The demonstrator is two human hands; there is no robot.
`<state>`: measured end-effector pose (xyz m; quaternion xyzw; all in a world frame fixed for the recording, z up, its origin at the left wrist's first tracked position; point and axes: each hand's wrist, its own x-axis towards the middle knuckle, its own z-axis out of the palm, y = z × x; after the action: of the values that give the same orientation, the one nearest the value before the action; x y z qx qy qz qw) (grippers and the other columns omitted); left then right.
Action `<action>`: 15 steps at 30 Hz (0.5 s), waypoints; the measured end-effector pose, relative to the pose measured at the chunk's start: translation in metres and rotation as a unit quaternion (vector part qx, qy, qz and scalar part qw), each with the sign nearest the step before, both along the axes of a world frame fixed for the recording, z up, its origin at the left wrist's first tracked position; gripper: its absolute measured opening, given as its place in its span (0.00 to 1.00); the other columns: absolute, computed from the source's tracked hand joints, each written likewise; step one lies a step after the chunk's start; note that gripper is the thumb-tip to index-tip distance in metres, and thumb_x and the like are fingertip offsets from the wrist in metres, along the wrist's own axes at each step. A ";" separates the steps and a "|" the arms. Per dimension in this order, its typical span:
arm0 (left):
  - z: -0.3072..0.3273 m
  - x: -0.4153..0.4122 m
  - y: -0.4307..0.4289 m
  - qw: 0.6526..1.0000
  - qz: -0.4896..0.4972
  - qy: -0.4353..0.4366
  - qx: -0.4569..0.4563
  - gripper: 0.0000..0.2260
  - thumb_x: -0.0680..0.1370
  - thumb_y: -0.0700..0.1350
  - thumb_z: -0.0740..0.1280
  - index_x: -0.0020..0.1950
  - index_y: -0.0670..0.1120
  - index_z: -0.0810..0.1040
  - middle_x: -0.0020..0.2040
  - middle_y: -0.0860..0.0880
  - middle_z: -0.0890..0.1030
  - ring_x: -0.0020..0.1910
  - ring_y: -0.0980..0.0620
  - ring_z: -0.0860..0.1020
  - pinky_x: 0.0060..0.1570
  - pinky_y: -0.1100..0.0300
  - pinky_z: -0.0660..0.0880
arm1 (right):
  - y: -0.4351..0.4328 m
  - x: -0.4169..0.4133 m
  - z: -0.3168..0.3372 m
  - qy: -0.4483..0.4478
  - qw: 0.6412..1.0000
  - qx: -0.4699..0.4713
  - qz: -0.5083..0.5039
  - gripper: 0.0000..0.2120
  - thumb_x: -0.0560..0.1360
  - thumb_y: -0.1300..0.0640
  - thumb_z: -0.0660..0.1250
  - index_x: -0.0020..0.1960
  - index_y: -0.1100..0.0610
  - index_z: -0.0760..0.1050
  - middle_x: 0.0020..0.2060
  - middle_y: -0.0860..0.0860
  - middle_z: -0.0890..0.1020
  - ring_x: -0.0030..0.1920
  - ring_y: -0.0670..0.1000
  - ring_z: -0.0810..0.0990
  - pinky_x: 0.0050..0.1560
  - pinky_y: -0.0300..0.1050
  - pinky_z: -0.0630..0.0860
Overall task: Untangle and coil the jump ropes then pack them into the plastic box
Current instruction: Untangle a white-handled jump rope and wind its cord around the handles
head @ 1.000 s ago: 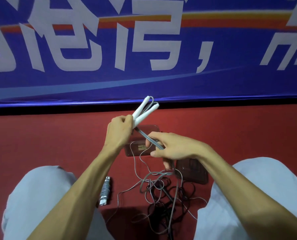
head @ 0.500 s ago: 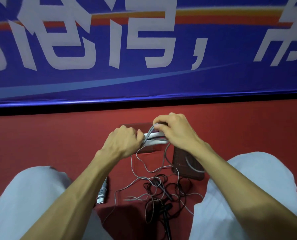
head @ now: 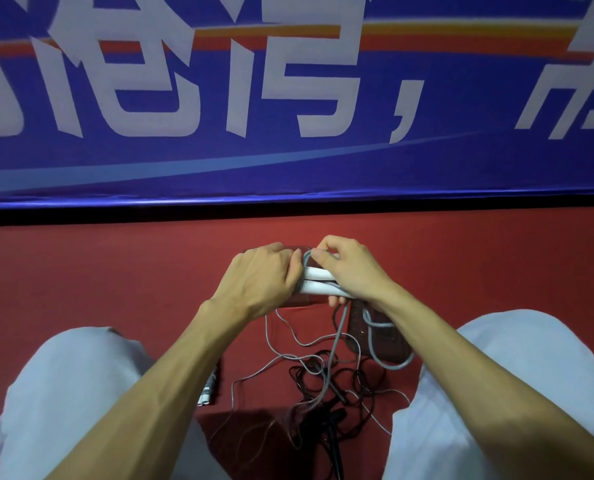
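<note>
Two white jump-rope handles (head: pixel 318 280) lie side by side, held level between my hands above the red floor. My left hand (head: pixel 264 275) grips their left ends. My right hand (head: pixel 349 271) holds the right ends and pinches a loop of the grey cord (head: pixel 340 327) over them. The grey cord hangs down into a tangle of thin grey and black ropes (head: pixel 326 382) on the floor between my knees. A clear plastic box (head: pixel 302 301) sits on the floor, mostly hidden under my hands. Its clear lid (head: pixel 382 341) lies to the right with a grey cord loop across it.
A ribbed silver handle (head: pixel 210 389) lies on the floor beside my left knee. Black handles (head: pixel 335 420) lie in the tangle near the bottom. My knees in light trousers flank the pile. A blue banner (head: pixel 288 98) stands along the far edge of the red floor.
The white handles were tilted upward in my left hand; they came down to lie level. My right hand moved up from the cord onto the handles and brought a cord loop over them.
</note>
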<state>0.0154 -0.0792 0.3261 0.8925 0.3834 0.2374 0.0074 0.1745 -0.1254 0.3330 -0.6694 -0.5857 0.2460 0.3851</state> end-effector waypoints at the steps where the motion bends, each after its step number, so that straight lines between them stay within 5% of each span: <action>1: 0.000 0.001 0.001 1.000 -0.003 -0.004 0.005 0.14 0.84 0.52 0.52 0.40 0.50 0.66 0.40 0.50 0.74 0.44 0.42 0.76 0.40 0.52 0.68 | 0.001 0.002 0.002 -0.010 1.000 0.009 -0.017 0.10 0.79 0.53 0.63 0.44 0.59 0.74 0.28 0.60 0.79 0.23 0.57 0.80 0.19 0.39 0.70; 3: -0.003 0.001 0.005 0.999 -0.028 -0.016 0.000 0.12 0.83 0.54 0.54 0.45 0.50 0.70 0.44 0.48 0.77 0.46 0.43 0.75 0.42 0.51 0.70 | 0.001 0.006 0.003 -0.010 0.999 0.016 -0.043 0.09 0.79 0.53 0.64 0.43 0.58 0.75 0.26 0.57 0.79 0.22 0.56 0.80 0.20 0.40 0.70; 7: -0.013 -0.002 0.009 0.994 -0.105 0.002 -0.034 0.28 0.77 0.67 0.55 0.68 0.49 0.69 0.52 0.53 0.74 0.49 0.51 0.70 0.52 0.56 0.69 | 0.001 0.013 0.001 0.007 0.998 0.003 -0.061 0.10 0.79 0.52 0.64 0.44 0.58 0.75 0.26 0.56 0.79 0.22 0.56 0.79 0.20 0.39 0.70; 12: -0.017 -0.004 0.010 0.986 -0.167 0.004 -0.011 0.24 0.77 0.50 0.70 0.70 0.47 0.66 0.53 0.48 0.78 0.45 0.48 0.72 0.42 0.62 0.61 | 0.000 0.019 0.000 0.077 0.995 -0.067 -0.007 0.11 0.80 0.53 0.64 0.41 0.57 0.74 0.27 0.58 0.80 0.23 0.54 0.80 0.22 0.40 0.71; 15: -0.010 -0.007 0.009 0.972 -0.194 0.011 -0.132 0.24 0.78 0.49 0.68 0.71 0.54 0.62 0.48 0.48 0.79 0.40 0.48 0.73 0.39 0.58 0.65 | 0.001 0.032 0.004 0.095 0.991 -0.090 0.003 0.11 0.76 0.53 0.70 0.39 0.57 0.78 0.26 0.48 0.80 0.28 0.46 0.77 0.30 0.40 0.70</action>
<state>0.0079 -0.0699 0.3164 0.9436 0.2306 0.1690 0.1671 0.2068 -0.1248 0.3372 -0.6737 -0.5237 0.3612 0.3760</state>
